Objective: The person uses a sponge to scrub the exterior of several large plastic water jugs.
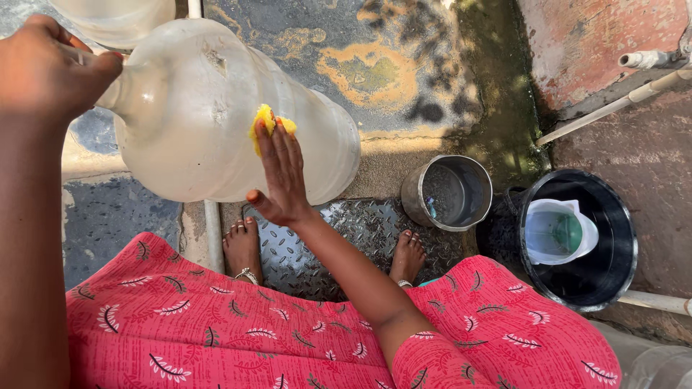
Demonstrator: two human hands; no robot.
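A large clear plastic water jug (194, 108) is held tilted above the ground, its neck pointing to the upper left. My left hand (47, 65) is closed around that neck. My right hand (280, 173) lies flat on the jug's side, pressing a small yellow sponge (268, 124) against it with the fingertips. My bare feet stand on a metal tread plate (360, 230) below the jug. I am wearing a red patterned garment.
A steel bucket (448, 191) with a little water stands to the right of my feet. Further right is a black tub (613, 216) holding a white jug (559, 232). White pipes (620, 104) run along the wet, stained concrete floor. Another clear container (115, 18) sits at the top left.
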